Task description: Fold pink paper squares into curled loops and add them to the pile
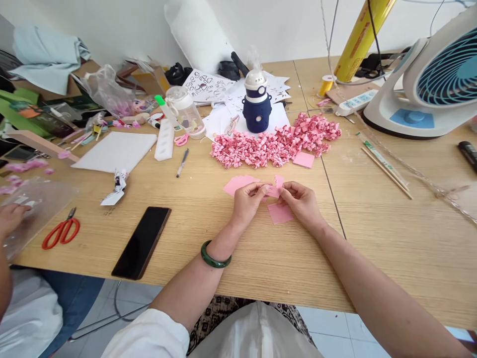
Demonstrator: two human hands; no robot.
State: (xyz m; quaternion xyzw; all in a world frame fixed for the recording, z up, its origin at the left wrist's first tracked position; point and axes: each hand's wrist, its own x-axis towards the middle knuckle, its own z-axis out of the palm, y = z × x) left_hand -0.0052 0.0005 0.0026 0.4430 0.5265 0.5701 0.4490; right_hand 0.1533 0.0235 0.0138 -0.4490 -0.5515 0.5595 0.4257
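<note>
Because the pink paper piece (273, 191) is small and thin, both hands seem to need only their fingertips on it. In the head view, the left hand (246, 200) has thumb and fingers drawn narrow on its left end, and the right hand (302, 203) pinches its right end, probably so that it stays taut between them. It is held just above the near-middle part of the table (391, 238). A notched bit shows by the right fingertips; whether it belongs to the same piece, I cannot tell.

Flat pink sheets (236, 183) lie beside the left hand, and a pink square (280, 214) lies just on the near side of the fingers, both presumably placed for a short reach. The heap of curled pink pieces (257, 149) sits farther off, around the near side of the navy bottle (257, 113), which leaves the hands room. Another square (303, 159) lies at the heap's near right edge.

The phone (141, 243) and red-handled scissors (61, 233) lie to the near left, apart from the paper. At the far left edge, a co-worker's hand (12, 219) touches a clear plastic bag (46, 199).
</note>
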